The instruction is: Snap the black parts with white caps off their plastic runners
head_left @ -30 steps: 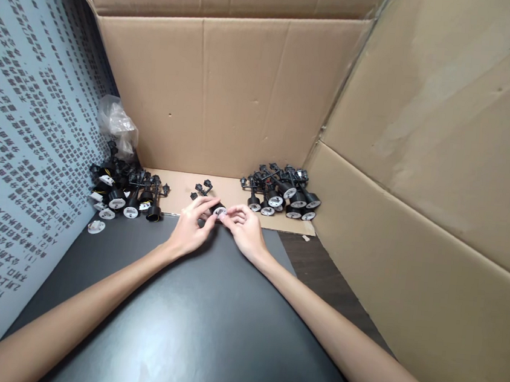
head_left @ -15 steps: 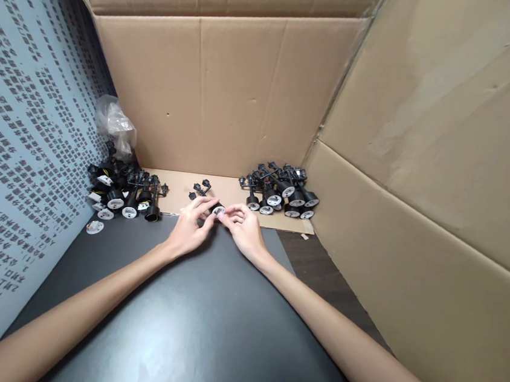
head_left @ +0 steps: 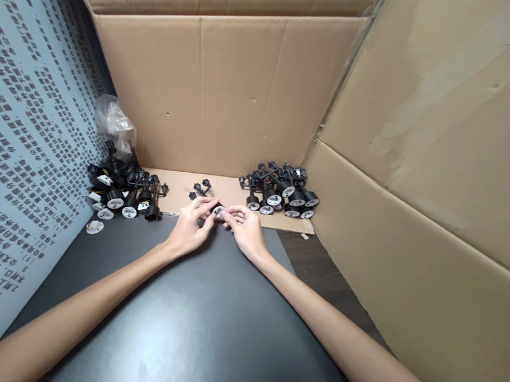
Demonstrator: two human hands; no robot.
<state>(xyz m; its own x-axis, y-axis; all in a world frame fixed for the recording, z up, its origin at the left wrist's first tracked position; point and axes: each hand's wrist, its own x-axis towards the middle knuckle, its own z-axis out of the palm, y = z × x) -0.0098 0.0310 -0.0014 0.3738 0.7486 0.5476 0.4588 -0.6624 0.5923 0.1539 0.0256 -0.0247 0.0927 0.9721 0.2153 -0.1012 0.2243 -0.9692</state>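
right pile of black lamp pieces by the cardboard wall; left hand curled round the black base of one piece at the mat's far edge, right hand nearly closed, fingertips at its white disc. judged light, stiff, smooth plastic; grip the wide base, as the thin lamp arms look fragile.

I see slanting rows of Chinese writing on the blue board. I can spot "(1)" and "(2)", but most words look too blurry.
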